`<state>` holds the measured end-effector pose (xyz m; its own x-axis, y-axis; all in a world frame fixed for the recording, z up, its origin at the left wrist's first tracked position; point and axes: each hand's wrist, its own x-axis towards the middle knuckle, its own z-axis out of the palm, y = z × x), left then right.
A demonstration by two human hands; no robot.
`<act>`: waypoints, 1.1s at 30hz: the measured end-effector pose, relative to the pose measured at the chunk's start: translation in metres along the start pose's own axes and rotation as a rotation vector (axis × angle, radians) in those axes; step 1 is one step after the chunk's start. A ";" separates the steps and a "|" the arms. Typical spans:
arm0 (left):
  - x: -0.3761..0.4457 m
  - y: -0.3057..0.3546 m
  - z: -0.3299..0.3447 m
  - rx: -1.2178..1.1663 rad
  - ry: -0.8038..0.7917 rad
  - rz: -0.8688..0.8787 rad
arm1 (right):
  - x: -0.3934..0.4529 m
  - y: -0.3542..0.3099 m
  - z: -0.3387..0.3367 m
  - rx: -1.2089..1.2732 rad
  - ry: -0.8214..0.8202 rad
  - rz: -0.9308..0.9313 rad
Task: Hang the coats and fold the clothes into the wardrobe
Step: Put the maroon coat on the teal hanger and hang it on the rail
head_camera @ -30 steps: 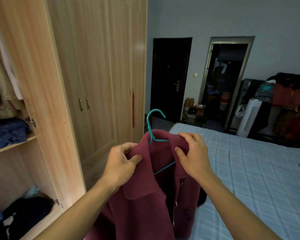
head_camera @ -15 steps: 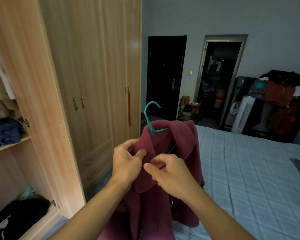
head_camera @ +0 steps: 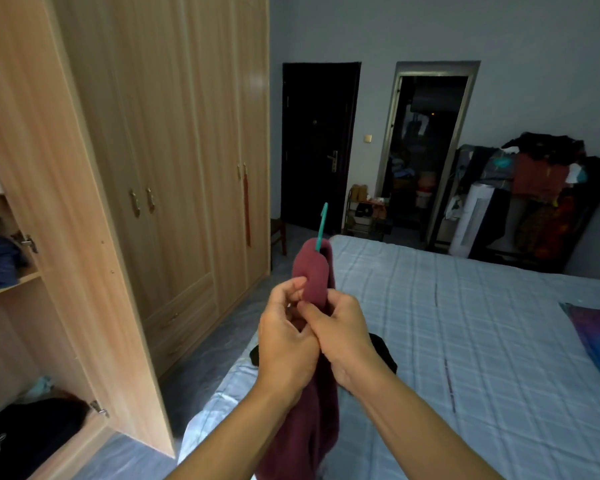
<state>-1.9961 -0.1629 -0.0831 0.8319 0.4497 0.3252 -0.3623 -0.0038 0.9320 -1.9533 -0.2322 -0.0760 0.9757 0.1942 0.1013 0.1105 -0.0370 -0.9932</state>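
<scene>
The left hand [head_camera: 286,336] and right hand [head_camera: 343,336] met, fingers curled, pinching the front of a fuzzy burgundy wool coat [head_camera: 312,282]; it hung edge-on from a thin teal hanger [head_camera: 321,226], over the near-left corner of the pale checked quilted bed [head_camera: 465,334]; the light wood-grain wardrobe [head_camera: 136,150] stood left.

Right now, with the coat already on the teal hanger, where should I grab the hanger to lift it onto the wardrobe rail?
Probably take the teal hanger by its neck, just above the maroon coat collar, coming from the wardrobe side. The hook stands upright and bare above the fabric, edge-on to the camera, while its shoulders are buried in the coat. Both the left hand and right hand are pinching the coat front lower down.
</scene>
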 end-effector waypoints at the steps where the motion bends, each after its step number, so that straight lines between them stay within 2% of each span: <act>1: -0.002 -0.003 -0.001 -0.004 0.003 0.011 | 0.000 0.001 0.001 0.015 0.001 -0.011; 5: -0.002 -0.016 -0.012 0.017 -0.040 0.021 | 0.004 0.011 0.005 -0.020 0.011 -0.015; 9: -0.006 -0.016 -0.037 -0.176 -0.238 -0.102 | 0.016 0.017 0.003 -0.184 0.016 -0.066; 11: 0.000 -0.011 -0.058 -0.161 -0.272 -0.126 | 0.021 0.011 0.001 -0.241 -0.021 -0.141; 15: 0.038 -0.006 -0.118 0.179 0.019 0.069 | 0.025 -0.002 0.005 -0.378 -0.168 -0.279; 17: 0.059 -0.002 -0.151 0.352 0.068 0.192 | 0.029 -0.007 0.011 -0.461 -0.228 -0.348; 20: 0.085 0.010 -0.194 0.791 0.038 0.429 | 0.032 -0.018 0.025 -0.529 -0.299 -0.440; 22: 0.099 0.019 -0.216 0.963 -0.023 0.554 | 0.033 -0.026 0.036 -0.553 -0.339 -0.497; 24: 0.112 0.022 -0.234 1.028 -0.129 0.590 | 0.034 -0.033 0.048 -0.580 -0.375 -0.540; 27: 0.126 0.022 -0.259 1.117 -0.270 0.545 | 0.036 -0.042 0.068 -0.559 -0.427 -0.592; 33: 0.136 0.028 -0.313 1.189 -0.273 0.594 | 0.047 -0.044 0.118 -0.450 -0.489 -0.628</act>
<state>-2.0247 0.1772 -0.0626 0.7846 -0.0793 0.6148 -0.2294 -0.9585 0.1690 -1.9346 -0.1055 -0.0343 0.5334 0.6977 0.4782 0.7575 -0.1425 -0.6371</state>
